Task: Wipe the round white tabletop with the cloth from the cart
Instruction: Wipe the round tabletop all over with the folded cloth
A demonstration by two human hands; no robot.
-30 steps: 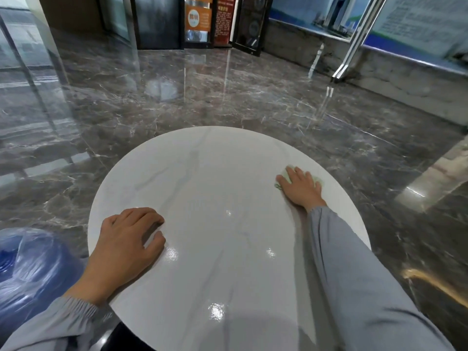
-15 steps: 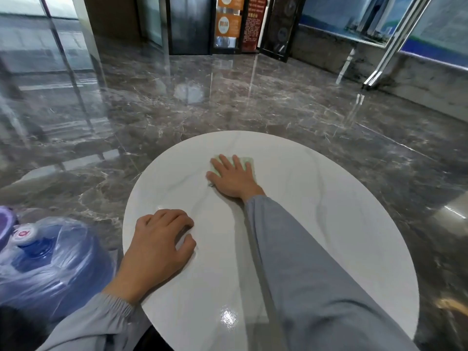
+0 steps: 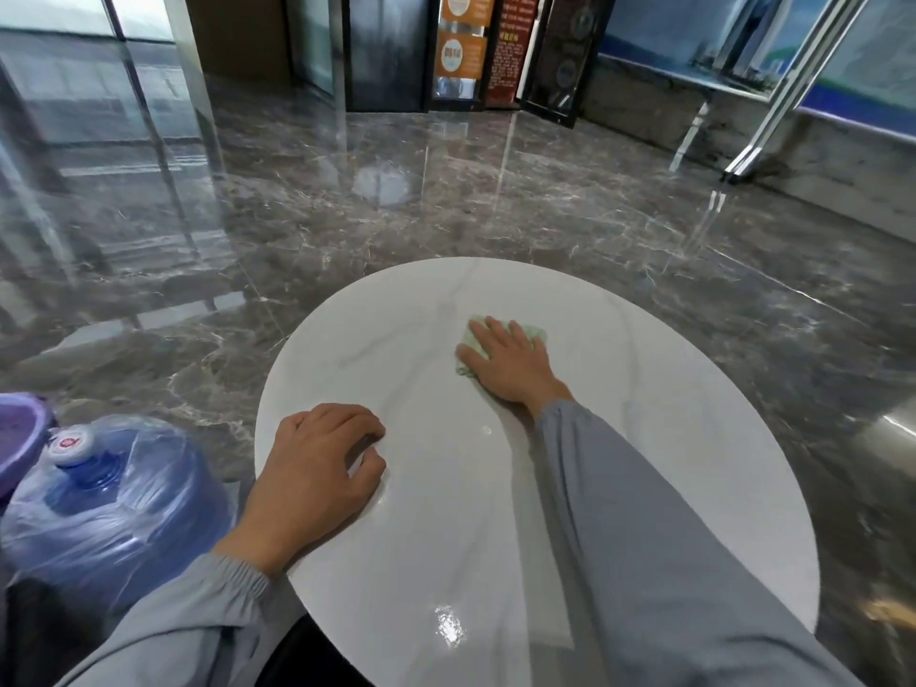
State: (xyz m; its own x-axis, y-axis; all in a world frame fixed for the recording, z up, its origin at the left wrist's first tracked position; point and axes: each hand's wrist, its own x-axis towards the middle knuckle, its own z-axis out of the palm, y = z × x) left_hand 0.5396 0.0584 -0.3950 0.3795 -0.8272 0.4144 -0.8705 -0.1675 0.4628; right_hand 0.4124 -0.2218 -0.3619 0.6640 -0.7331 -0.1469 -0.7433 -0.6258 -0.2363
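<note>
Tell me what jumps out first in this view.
The round white tabletop fills the middle, with the right hand pressing a pale green cloth flat on its far half. The left hand rests by the near left rim; a blue water jug sits left of the tabletop.

open tabletop (image 3: 694, 438) right of cloth (image 3: 538, 334), left hand (image 3: 317, 468) on near-left rim
</note>
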